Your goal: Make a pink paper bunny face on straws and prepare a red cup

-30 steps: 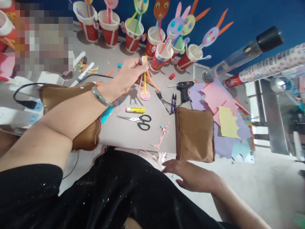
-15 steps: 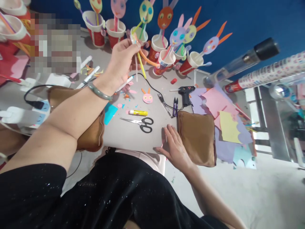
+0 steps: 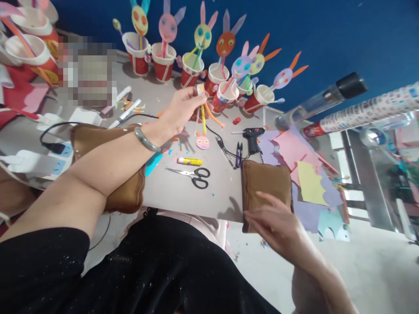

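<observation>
My left hand (image 3: 187, 107) is raised over the back of the table, its fingers closed on a bunch of thin coloured stems (image 3: 203, 120), yellow, orange and pale, which hang down from the grip. A pale and orange upper end sticks out above the thumb. Just below the yellow stem's tip lies a pink paper rabbit face (image 3: 202, 141) with orange ears. My right hand (image 3: 278, 222), slightly blurred, hovers at the front edge of a brown cushion (image 3: 266, 183), fingers apart and holding nothing. Between the hands lie black-handled scissors (image 3: 193, 174) and a yellow glue stick (image 3: 190, 161).
Red paper cups (image 3: 163, 65) with rabbit-face figures line the blue wall. A black glue gun (image 3: 252, 138), purple thread snips (image 3: 239, 155) and a pen (image 3: 224, 151) lie mid-right. Coloured paper sheets (image 3: 310, 183) cover the right side. A power strip (image 3: 62, 161) sits at left.
My right hand has lifted off the table edge and moved right, over the brown cushion. My left hand has come lower and slightly right, still gripping the stems. The view has shifted a little.
</observation>
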`<state>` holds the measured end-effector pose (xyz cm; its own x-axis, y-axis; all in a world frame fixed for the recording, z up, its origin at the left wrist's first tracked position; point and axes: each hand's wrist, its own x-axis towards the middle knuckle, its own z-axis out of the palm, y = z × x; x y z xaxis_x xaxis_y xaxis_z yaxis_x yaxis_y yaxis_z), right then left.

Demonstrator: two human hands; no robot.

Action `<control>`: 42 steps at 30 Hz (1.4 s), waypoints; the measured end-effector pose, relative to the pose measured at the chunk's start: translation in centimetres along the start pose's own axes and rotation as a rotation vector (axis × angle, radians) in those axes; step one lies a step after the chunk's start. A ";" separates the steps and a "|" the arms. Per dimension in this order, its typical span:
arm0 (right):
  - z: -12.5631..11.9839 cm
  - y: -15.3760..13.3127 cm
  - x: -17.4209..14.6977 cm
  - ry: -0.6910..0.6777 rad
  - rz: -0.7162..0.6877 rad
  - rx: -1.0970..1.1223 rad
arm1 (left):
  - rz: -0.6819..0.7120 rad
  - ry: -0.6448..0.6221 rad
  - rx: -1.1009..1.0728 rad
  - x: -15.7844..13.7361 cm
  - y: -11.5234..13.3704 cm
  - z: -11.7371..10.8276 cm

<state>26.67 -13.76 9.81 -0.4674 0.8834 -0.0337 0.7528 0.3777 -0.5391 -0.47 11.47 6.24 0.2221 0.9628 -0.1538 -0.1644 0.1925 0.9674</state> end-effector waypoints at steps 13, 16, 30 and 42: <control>1.5 3.3 18.9 0.251 0.204 0.387 | -0.099 -0.223 -0.056 -1.4 -1.0 1.3; 2.4 3.6 20.9 0.190 0.240 0.612 | -0.095 -0.241 -0.110 -1.3 -1.3 1.2; 4.6 4.8 20.9 0.198 0.221 0.921 | -0.078 -0.287 -0.111 -0.7 -2.5 0.6; 4.9 5.3 21.1 0.258 0.203 0.930 | 0.044 -0.223 -0.007 -1.2 -1.8 0.9</control>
<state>18.49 5.55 2.08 -0.1715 0.9824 -0.0736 0.0915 -0.0585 -0.9941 0.39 9.85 4.89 0.4216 0.9046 -0.0625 -0.1851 0.1533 0.9707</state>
